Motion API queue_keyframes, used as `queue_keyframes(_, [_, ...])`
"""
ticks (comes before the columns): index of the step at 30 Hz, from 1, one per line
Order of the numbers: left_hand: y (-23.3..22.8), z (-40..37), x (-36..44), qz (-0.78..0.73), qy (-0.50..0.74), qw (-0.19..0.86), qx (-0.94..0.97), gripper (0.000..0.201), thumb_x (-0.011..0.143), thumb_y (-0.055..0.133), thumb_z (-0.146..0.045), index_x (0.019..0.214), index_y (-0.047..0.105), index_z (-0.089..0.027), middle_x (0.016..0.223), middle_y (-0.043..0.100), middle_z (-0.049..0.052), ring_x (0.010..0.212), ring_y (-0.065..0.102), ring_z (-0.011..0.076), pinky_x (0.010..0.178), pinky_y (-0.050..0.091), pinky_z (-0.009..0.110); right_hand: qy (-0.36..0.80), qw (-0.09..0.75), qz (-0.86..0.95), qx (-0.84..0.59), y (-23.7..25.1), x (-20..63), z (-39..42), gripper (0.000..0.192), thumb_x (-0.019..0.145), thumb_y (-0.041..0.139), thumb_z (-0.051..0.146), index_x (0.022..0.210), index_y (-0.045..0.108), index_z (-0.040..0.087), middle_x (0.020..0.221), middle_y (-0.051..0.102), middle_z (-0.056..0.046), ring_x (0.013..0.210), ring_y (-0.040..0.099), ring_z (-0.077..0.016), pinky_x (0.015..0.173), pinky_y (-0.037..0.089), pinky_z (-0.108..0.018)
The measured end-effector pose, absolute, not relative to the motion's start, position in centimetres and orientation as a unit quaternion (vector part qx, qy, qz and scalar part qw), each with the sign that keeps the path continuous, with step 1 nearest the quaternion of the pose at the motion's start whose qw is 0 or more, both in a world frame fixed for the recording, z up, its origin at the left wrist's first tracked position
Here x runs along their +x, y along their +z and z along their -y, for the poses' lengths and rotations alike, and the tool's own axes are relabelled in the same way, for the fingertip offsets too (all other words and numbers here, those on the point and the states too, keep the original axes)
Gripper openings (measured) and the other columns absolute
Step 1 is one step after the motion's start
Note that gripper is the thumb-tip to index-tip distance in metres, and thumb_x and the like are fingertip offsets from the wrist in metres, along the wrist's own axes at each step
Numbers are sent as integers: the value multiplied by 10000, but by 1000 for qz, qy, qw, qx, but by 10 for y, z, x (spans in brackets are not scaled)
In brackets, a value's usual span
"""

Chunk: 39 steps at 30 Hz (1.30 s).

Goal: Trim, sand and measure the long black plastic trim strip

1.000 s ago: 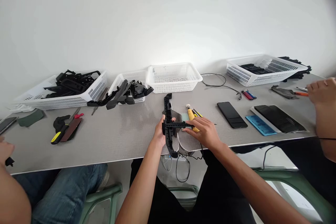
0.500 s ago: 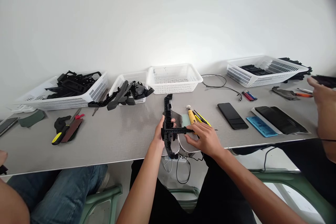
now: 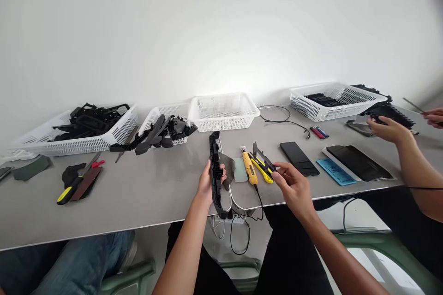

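Observation:
My left hand (image 3: 206,181) grips a long black plastic part (image 3: 216,179) upright near the table's front edge, fingers wrapped behind it. In my right hand (image 3: 294,187) is a dark caliper (image 3: 265,159), pinched between thumb and fingers, its jaws pointing up and left. The caliper is apart from the plastic part and hangs over a yellow utility knife (image 3: 266,176). Left of the knife lies a yellow corded rotary tool (image 3: 250,169). A pale green block (image 3: 240,170) and a grey cloth-like piece (image 3: 226,166) lie between the tool and the plastic part.
White baskets stand along the wall: a middle one (image 3: 224,124), others with black parts (image 3: 92,120). A black phone (image 3: 299,159) and a blue strip (image 3: 335,172) lie rightward. A screwdriver (image 3: 71,191) lies left. A co-worker's hand (image 3: 392,129) reaches in at right.
My right hand has drawn the caliper off the plastic part and moved it right. My left hand still holds the part. The co-worker's hand at right has moved toward the black parts.

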<state>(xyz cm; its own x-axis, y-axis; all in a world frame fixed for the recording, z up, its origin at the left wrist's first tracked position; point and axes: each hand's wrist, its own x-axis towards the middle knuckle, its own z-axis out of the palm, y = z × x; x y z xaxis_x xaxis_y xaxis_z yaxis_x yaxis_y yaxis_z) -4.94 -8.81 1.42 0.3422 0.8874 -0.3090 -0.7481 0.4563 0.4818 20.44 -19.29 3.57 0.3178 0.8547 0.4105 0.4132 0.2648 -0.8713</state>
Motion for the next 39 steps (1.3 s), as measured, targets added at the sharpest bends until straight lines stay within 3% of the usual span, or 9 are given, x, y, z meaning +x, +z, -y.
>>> queue_keyframes(9, [16,87,-52,-280,504,807,130,224,1102,581,-377,1164,660,-176,779,600,13,579,568,125,513,480,210,127,562,521,-629,11,228,140,461,1012,652,600,1092,769,161,815,791,-82,707,726,-234,621,564,-334])
queue_keyframes(15, [19,87,-52,-288,507,800,138,292,1148,449,-354,1175,666,-161,776,605,25,579,569,130,521,485,221,34,513,564,-646,-9,228,108,443,959,703,625,966,801,193,858,802,-113,738,721,-263,658,538,-364])
queue_keyframes(20, [16,86,-53,-293,508,797,144,250,1121,536,-361,1190,678,-168,788,608,23,593,569,131,538,497,226,9,452,575,-682,-19,222,91,405,1019,658,569,983,787,187,919,812,-140,796,732,-277,671,507,-352])
queue_keyframes(26, [16,86,-53,-297,509,794,152,279,1133,506,-365,1217,673,-158,782,596,16,594,557,128,532,489,223,41,343,536,-771,-9,220,73,233,986,740,410,1093,796,210,1100,833,-127,890,752,-271,693,451,-319])
queue_keyframes(31, [15,87,-53,-298,510,792,157,339,1164,417,-367,1223,669,-148,785,607,23,598,573,129,542,499,226,67,285,505,-812,3,215,71,277,1012,704,406,1193,792,216,1192,817,-118,1028,754,-295,754,465,-330])
queue_keyframes(36, [9,87,-54,-293,509,793,163,290,1124,551,-398,1206,690,-157,813,623,26,610,582,129,536,504,224,60,274,507,-815,8,204,79,438,1106,527,475,1351,750,188,1306,788,-146,1180,717,-325,851,489,-379])
queue_keyframes(39, [6,87,-55,-288,510,793,168,290,1091,627,-409,1227,694,-162,824,627,23,622,588,129,541,508,222,42,278,517,-808,6,199,86,472,1110,513,476,1379,742,163,1351,773,-178,1267,663,-365,937,477,-430])
